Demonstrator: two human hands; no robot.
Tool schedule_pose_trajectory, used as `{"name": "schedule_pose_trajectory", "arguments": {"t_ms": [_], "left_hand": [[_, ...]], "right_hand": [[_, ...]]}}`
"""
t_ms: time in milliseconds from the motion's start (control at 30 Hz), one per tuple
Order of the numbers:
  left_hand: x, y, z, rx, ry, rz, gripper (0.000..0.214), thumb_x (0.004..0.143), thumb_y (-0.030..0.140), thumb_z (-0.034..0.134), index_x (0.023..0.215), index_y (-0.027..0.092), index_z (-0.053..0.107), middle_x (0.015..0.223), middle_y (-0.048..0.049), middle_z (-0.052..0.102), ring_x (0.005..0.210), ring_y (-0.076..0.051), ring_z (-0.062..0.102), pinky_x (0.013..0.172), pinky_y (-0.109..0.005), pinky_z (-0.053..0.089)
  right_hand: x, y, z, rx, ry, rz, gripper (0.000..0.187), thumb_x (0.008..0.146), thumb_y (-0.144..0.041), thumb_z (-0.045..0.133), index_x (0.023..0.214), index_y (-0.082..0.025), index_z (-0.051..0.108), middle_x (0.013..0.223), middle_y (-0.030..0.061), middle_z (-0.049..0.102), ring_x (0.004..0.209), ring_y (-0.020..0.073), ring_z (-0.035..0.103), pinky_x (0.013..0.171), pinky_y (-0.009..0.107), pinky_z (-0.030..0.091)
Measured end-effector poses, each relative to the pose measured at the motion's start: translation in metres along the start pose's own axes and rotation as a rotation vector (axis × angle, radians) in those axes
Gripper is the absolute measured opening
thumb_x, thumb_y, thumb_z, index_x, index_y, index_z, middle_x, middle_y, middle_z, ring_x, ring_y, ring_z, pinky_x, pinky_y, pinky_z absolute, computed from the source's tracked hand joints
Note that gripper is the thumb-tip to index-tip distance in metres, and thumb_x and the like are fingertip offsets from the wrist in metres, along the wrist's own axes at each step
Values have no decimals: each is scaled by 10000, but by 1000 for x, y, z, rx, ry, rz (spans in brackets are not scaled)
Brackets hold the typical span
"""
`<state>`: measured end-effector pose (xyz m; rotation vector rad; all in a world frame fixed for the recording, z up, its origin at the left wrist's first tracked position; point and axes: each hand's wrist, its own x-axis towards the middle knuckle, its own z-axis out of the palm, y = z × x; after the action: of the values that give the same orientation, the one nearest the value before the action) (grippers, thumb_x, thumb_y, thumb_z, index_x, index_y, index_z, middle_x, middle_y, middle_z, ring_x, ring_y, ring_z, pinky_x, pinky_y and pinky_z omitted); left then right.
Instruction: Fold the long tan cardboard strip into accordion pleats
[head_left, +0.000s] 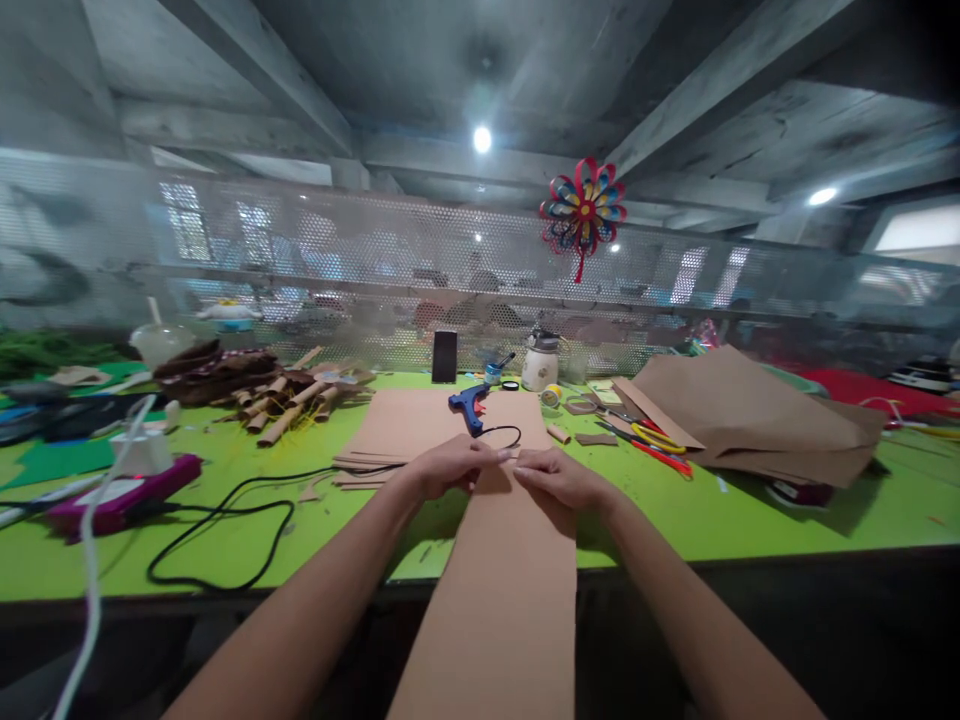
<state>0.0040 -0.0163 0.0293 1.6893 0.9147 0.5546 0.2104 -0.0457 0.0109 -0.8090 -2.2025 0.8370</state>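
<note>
Rear of green table (750, 520): white jar (540, 368), contents not visible; small blue pot (493, 375) holding a dark stick. Centre: long brown paper strip (510, 580), plain and flat, overhangs the table's near edge. Left hand (450, 466) and right hand (561, 480) clamp its far end, fingers together.

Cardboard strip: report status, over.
Left hand and right hand both down on cardboard strip, far end, fingertips meeting. Strip overhangs table edge. Glue gun just beyond hands.
</note>
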Motion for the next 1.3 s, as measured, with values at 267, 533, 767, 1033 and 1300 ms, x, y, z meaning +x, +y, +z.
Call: {"name": "schedule_pose_trajectory", "arguments": {"t_ms": [267, 533, 767, 1033, 1300], "left_hand": [[13, -16, -8, 225, 8, 159, 359, 663, 468, 641, 677, 112, 594, 537, 39, 453, 506, -78, 368, 483, -205, 258], [15, -23, -17, 361, 16, 170, 260, 650, 364, 598, 713, 115, 637, 597, 6, 555, 560, -112, 461, 526, -214, 337], [24, -34, -7, 623, -4, 280, 207, 673, 228, 527, 739, 146, 705, 653, -27, 641, 604, -148, 530, 557, -236, 362], [22, -32, 13, 755, 77, 384, 164, 725, 260, 556, 770, 153, 672, 724, -33, 632, 650, -146, 513, 593, -232, 359], [19, -35, 19, 939, 95, 531, 140, 814, 225, 495, 782, 145, 605, 811, -60, 570, 724, -151, 507, 655, -239, 382]], "right_hand": [[-3, 8, -5, 43, 30, 211, 308, 748, -399, 624, 813, -106, 694, 720, 34, 621, 638, 123, 499, 601, 241, 382], [-4, 21, -3, -62, 172, 191, 208, 708, -323, 641, 696, -123, 696, 652, 35, 617, 617, 135, 516, 562, 240, 398], [1, 31, 10, -247, 167, 170, 121, 718, -242, 635, 707, -138, 696, 706, 38, 634, 658, 141, 544, 631, 254, 419], [-1, 25, 11, -370, 127, 79, 148, 759, -232, 637, 654, -134, 674, 668, 27, 570, 642, 123, 520, 603, 230, 398], [3, 20, -2, -659, -110, -19, 168, 772, -97, 541, 812, -143, 697, 765, 53, 629, 696, 140, 536, 631, 226, 381]]}}
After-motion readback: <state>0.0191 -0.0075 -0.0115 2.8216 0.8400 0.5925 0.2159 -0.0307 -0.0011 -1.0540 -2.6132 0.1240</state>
